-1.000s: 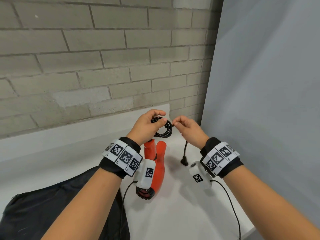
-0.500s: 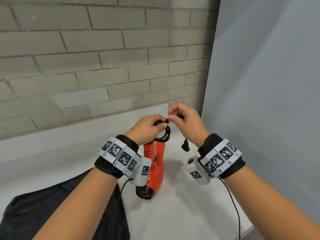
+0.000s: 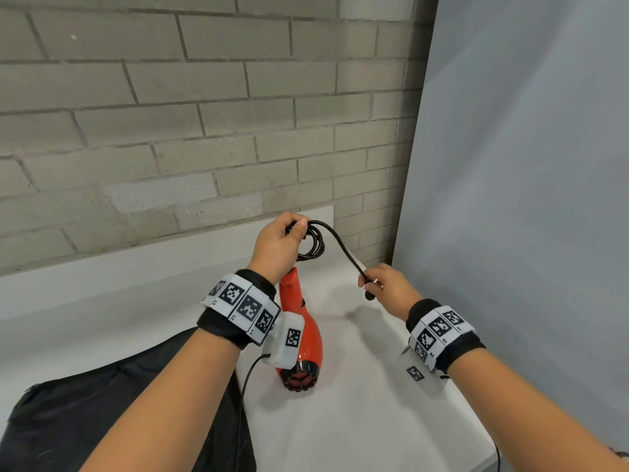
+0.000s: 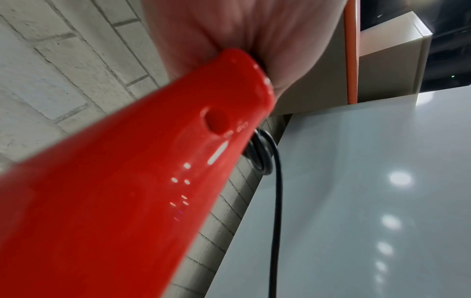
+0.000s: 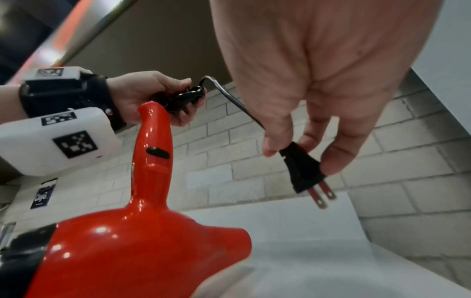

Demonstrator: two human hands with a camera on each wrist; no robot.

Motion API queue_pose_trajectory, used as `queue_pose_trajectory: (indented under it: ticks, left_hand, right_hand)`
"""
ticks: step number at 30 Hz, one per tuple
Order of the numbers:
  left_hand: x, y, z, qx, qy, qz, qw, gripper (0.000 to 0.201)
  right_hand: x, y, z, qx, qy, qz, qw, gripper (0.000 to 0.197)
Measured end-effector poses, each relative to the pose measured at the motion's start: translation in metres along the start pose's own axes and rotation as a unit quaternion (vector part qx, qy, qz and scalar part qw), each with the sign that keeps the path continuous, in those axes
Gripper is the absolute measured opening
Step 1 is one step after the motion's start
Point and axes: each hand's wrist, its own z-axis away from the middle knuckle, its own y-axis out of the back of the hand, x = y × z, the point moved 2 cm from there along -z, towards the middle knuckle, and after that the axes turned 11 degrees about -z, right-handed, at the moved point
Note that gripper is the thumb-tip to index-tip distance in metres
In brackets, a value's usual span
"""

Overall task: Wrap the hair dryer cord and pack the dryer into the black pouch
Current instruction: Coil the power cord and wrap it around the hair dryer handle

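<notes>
Left hand [image 3: 277,245]: fingers curled round the coiled cord [image 3: 315,241] at the top of the dryer [image 3: 304,330] handle. The coil hangs just beside the thumb; the wrist view shows loops behind the handle end. The dryer hangs from this hand, handle up, its black rear grille toward the person; whether its lower end touches the counter [image 3: 357,420] cannot be told.

Right hand [image 3: 384,284]: thumb and fingers pinch the plug [image 5: 302,171] and the cord just above it. Plug prongs point down and away from the palm. The hand sits lower than the left and to its right, well apart from it. A free length of cord arcs from the coil down to this hand.

Pouch [image 3: 119,413]: black, lying flat on the counter below and left of the left forearm, near the dryer's grille end.

Brick wall [image 3: 170,131] beyond both hands. Grey panel [image 3: 527,199] right of the right hand.
</notes>
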Motion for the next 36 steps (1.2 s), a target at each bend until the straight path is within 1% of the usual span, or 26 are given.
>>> queue_pose_trajectory:
  ticks: [1, 3, 5, 6, 8, 10, 12, 14, 16, 19, 21, 23, 26, 28, 30, 31, 32, 34, 36]
  left_hand:
    - [-0.001, 0.000, -0.001, 0.002, -0.001, -0.001, 1.000, 0.023]
    - [-0.003, -0.001, -0.003, 0.005, -0.003, -0.003, 1.000, 0.023]
    - [-0.005, -0.001, -0.004, 0.006, -0.008, -0.001, 1.000, 0.023]
    - [-0.006, -0.001, -0.004, 0.004, -0.011, 0.000, 1.000, 0.024]
    - [-0.005, -0.002, -0.004, 0.002, -0.016, 0.002, 1.000, 0.023]
    - [-0.003, -0.003, -0.003, -0.004, -0.024, 0.010, 1.000, 0.022]
    - [0.000, -0.004, -0.002, -0.017, -0.031, 0.022, 0.999, 0.019]
    - [0.002, -0.007, 0.000, -0.031, -0.035, 0.044, 0.998, 0.017]
    - [0.003, -0.008, 0.001, -0.037, -0.028, 0.066, 0.997, 0.018]
    - [0.003, -0.009, 0.000, -0.045, -0.011, 0.082, 0.996, 0.019]
    - [0.003, -0.010, 0.000, -0.051, -0.010, 0.087, 0.995, 0.020]
    - [0.005, -0.013, 0.002, -0.060, -0.015, 0.104, 0.993, 0.019]
    - [0.009, -0.020, 0.004, -0.073, -0.004, 0.129, 0.989, 0.023]
    - [0.010, -0.022, 0.006, -0.081, -0.012, 0.132, 0.988, 0.026]
    - [0.013, -0.023, 0.010, -0.100, -0.040, 0.113, 0.988, 0.026]
    - [0.014, -0.024, 0.012, -0.109, -0.053, 0.105, 0.987, 0.024]
    - [0.017, -0.024, 0.014, -0.116, -0.063, 0.106, 0.986, 0.022]
    - [0.019, -0.024, 0.015, -0.119, -0.071, 0.122, 0.983, 0.017]
    - [0.017, -0.022, 0.013, -0.113, -0.056, 0.143, 0.982, 0.020]
  right_hand:
    - [-0.004, 0.001, -0.001, 0.016, 0.002, -0.020, 1.000, 0.018]
    - [-0.019, 0.003, 0.000, 0.069, 0.020, -0.109, 0.991, 0.025]
    - [-0.042, 0.009, 0.003, 0.133, 0.072, -0.224, 0.963, 0.033]
    - [-0.055, 0.011, 0.006, 0.147, 0.102, -0.271, 0.946, 0.033]
    - [-0.080, 0.013, 0.012, 0.130, 0.149, -0.344, 0.918, 0.031]
    - [-0.099, 0.010, 0.016, 0.085, 0.176, -0.384, 0.903, 0.030]
    - [-0.108, 0.002, 0.017, 0.062, 0.190, -0.378, 0.904, 0.030]
    - [-0.110, -0.004, 0.016, 0.083, 0.196, -0.314, 0.925, 0.030]
    - [-0.110, -0.007, 0.014, 0.103, 0.198, -0.246, 0.943, 0.023]
    - [-0.113, -0.008, 0.015, 0.094, 0.198, -0.200, 0.955, 0.016]
    - [-0.116, -0.008, 0.015, 0.108, 0.192, -0.168, 0.961, 0.013]
    - [-0.117, -0.010, 0.014, 0.144, 0.182, -0.142, 0.962, 0.007]
    - [-0.113, -0.019, 0.010, 0.189, 0.165, -0.120, 0.960, 0.006]
    - [-0.109, -0.024, 0.009, 0.207, 0.158, -0.108, 0.959, 0.009]
    - [-0.100, -0.024, 0.004, 0.245, 0.148, -0.098, 0.953, 0.015]
    - [-0.095, -0.022, 0.000, 0.249, 0.138, -0.103, 0.953, 0.018]
    - [-0.092, -0.021, -0.005, 0.228, 0.130, -0.120, 0.957, 0.023]
    - [-0.092, -0.021, -0.010, 0.137, 0.137, -0.178, 0.965, 0.029]
    - [-0.093, -0.019, -0.009, 0.056, 0.154, -0.212, 0.963, 0.032]
